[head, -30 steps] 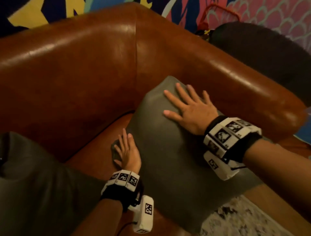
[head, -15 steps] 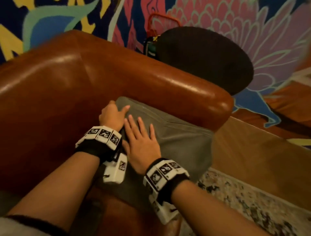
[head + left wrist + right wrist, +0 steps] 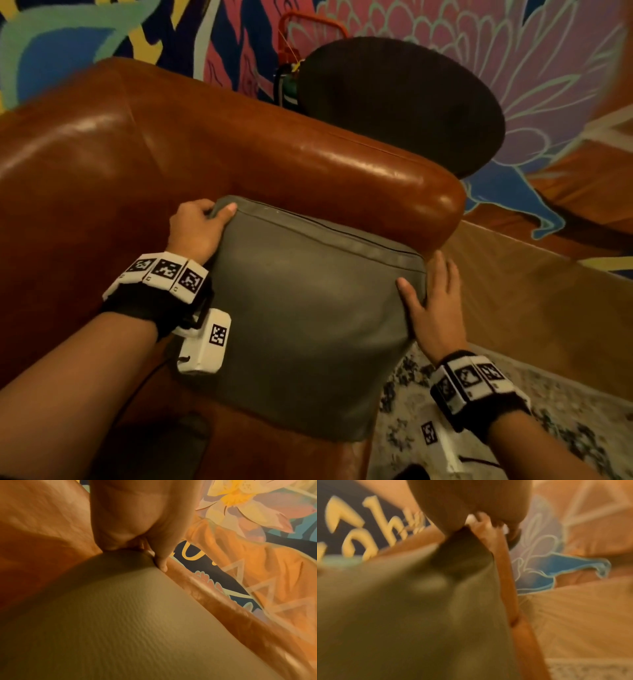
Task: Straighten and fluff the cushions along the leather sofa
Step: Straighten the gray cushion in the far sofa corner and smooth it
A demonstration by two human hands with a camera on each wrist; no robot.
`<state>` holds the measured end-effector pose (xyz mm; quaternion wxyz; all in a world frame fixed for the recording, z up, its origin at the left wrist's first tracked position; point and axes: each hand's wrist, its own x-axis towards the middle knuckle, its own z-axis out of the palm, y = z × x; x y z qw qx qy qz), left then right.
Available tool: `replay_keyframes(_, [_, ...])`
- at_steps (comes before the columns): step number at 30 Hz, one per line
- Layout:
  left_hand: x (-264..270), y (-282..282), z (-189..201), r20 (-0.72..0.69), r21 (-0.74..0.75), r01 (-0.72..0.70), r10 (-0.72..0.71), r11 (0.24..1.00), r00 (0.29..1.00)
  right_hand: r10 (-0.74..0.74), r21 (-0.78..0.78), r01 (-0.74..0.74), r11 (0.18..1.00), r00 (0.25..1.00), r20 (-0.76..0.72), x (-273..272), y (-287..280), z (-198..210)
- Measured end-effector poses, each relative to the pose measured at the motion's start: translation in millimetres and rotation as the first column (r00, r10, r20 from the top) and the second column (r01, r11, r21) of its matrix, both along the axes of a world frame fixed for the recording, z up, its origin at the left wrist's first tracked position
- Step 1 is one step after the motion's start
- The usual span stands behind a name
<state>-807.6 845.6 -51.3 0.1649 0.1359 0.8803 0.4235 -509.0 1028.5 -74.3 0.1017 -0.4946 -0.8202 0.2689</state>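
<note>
The grey cushion stands at the centre of the head view, upright on the sofa seat and leaning against its brown arm. The left hand grips the cushion's upper-left corner, thumb over the seam and fingers curled behind. The right hand lies flat against its right edge, fingers straight, thumb on the front face, holding nothing. Judging by this, the cushion is nearly squared up and looks plump; a final pat may remain. Other cushions along the sofa are out of view, so what is left cannot be told.
</note>
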Motion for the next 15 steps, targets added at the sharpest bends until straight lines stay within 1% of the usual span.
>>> replay_keyframes(1, [-1.9,-2.2,0.1,0.046,0.026,0.005,-0.006,1.000,0.999,-0.104,-0.036,0.101,0.994,0.991,-0.090,1.5,0.5,4.0])
replay_keyframes(2, [-2.3,-3.9,1.8,0.094,0.061,0.004,-0.009,0.998,0.996,-0.190,-0.078,0.182,0.980,0.975,-0.114,0.7,3.3,8.6])
replay_keyframes(3, [-1.7,-5.0,3.8,0.139,0.091,-0.002,-0.010,0.996,0.990,-0.269,-0.188,0.243,0.952,0.954,-0.129,-1.9,7.7,11.9])
replay_keyframes(4, [-0.2,-6.3,6.7,0.178,0.103,-0.008,-0.011,0.995,0.984,-0.329,-0.355,0.254,0.900,0.929,-0.168,-6.9,10.5,16.8])
replay_keyframes(5, [1.7,-7.1,8.6,0.216,0.112,-0.019,-0.005,0.994,0.976,-0.371,-0.502,0.228,0.834,0.906,-0.205,-12.1,13.7,19.0])
replay_keyframes(6, [2.8,-7.9,9.6,0.254,0.123,-0.039,0.006,0.992,0.967,-0.396,-0.578,0.212,0.788,0.894,-0.212,-16.9,16.6,20.9])
replay_keyframes(8, [6.1,-10.0,13.5,0.335,0.149,-0.089,0.035,0.985,0.942,-0.420,-0.643,0.208,0.737,0.887,-0.194,-25.3,22.1,21.8])
replay_keyframes(10, [11.0,-13.7,17.7,0.402,0.175,-0.127,0.047,0.976,0.915,-0.470,-0.697,0.212,0.685,0.859,-0.201,-25.6,22.8,27.9])
replay_keyframes(11, [13.6,-16.6,18.2,0.440,0.187,-0.147,0.051,0.971,0.896,-0.484,-0.745,0.173,0.644,0.846,-0.223,-21.5,21.4,31.5])
replay_keyframes(13, [15.9,-25.0,15.4,0.509,0.201,-0.184,0.059,0.962,0.859,-0.505,-0.854,0.046,0.518,0.822,-0.262,-6.8,14.7,40.1])
replay_keyframes(15, [15.3,-33.9,15.6,0.580,0.197,-0.195,0.046,0.961,0.813,-0.543,-0.923,-0.036,0.383,0.799,-0.256,8.0,7.2,45.6])
